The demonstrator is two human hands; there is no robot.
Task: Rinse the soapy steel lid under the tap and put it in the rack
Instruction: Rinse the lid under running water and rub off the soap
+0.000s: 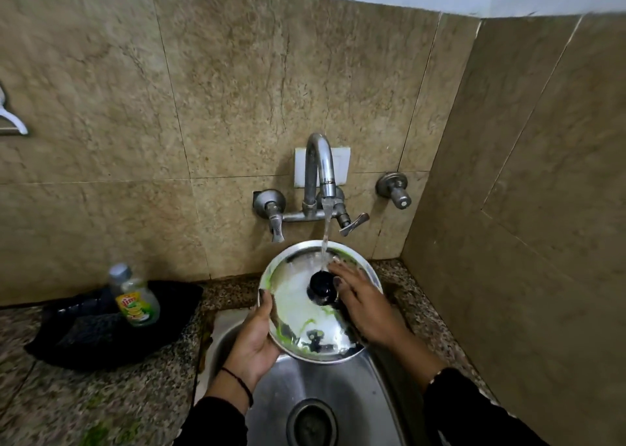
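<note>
A round steel lid (298,313) with a black knob (321,288) is tilted over the sink (338,388), streaked with green soap. Water from the curved tap (320,167) runs onto the lid beside the knob. My left hand (255,340) grips the lid's left rim from below, thumb on top. My right hand (362,301) lies flat on the lid's right side, fingers spread next to the knob. No rack is in view.
A green dish-soap bottle (135,296) stands on a black mesh basket (101,327) at the left on the speckled counter (84,405). Two tap handles (276,222) (352,223) flank the spout; a valve (396,191) is on the tiled wall. The wall corner is close on the right.
</note>
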